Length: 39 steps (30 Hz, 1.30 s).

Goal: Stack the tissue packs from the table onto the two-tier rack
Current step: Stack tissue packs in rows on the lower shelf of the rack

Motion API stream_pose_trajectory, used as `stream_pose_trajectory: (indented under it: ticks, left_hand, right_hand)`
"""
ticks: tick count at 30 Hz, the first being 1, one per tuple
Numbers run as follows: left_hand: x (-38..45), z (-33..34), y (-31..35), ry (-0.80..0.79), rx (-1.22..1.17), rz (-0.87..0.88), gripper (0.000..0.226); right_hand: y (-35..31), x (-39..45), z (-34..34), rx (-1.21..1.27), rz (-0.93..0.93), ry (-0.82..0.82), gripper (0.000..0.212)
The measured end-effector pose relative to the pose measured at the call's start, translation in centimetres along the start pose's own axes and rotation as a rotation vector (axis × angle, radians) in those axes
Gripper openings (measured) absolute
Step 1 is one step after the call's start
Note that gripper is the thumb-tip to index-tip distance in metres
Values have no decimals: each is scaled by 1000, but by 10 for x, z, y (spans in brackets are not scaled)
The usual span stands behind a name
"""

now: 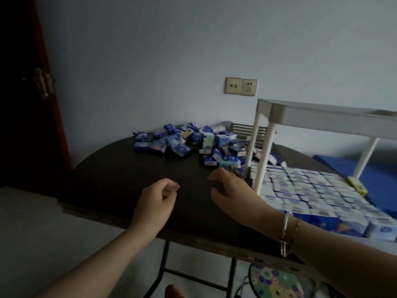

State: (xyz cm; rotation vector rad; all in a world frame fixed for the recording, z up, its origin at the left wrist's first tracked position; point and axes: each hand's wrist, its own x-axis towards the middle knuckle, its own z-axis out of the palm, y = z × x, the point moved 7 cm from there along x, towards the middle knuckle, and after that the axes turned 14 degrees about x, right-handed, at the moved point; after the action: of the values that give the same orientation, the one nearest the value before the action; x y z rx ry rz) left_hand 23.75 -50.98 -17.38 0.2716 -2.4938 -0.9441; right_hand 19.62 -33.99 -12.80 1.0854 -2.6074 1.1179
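Note:
A loose heap of small blue and white tissue packs [189, 140] lies at the far side of the dark round table [120, 179]. The white two-tier rack [283, 115] stands on the table's right; its lower tier [318, 190] is packed with rows of tissue packs, and its top tier looks bare from here. My left hand [156, 201] hovers over the table with fingers loosely curled, holding nothing. My right hand [232, 190] is empty with fingers spread, just left of the rack's front leg [265, 160] and near the closest packs of the heap.
A yellow pack [357, 184] lies at the rack's far right edge. A blue mat [382, 175] sits beyond the rack. A wall socket [241, 86] is behind, a dark door [25, 93] at the left, and a floral stool [277, 282] stands under the table.

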Motion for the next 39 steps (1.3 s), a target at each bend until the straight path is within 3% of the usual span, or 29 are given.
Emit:
stream_pose_trajectory:
  ticks: [4, 10, 17, 24, 28, 32, 36, 39]
  left_hand:
    - [29, -3, -40, 9, 13, -62, 23]
    - [103, 11, -73, 8, 51, -125, 32]
    - [196, 78, -81, -136, 192, -70, 56]
    - [272, 128, -81, -239, 423, 16, 57]
    - [277, 150, -91, -414, 652, 16, 57]
    - [263, 141, -90, -328, 675, 29, 48]
    - [234, 120, -88, -371, 677, 31, 41]
    - [208, 96, -75, -234, 580, 54, 21]
  right_hand:
    - [32, 57, 44, -36, 142, -65, 41]
    - [87, 142, 76, -148, 214, -27, 47]
    - [160, 215, 64, -452, 353, 109, 67]
    - [200, 252, 76, -426, 627, 130, 62]
    - [202, 251, 80, -513, 557, 102, 56]
    - [185, 242, 83, -477, 460, 75, 48]
    - [157, 218, 95, -406, 329, 34, 46]
    - [139, 196, 98, -320, 291, 5, 46]
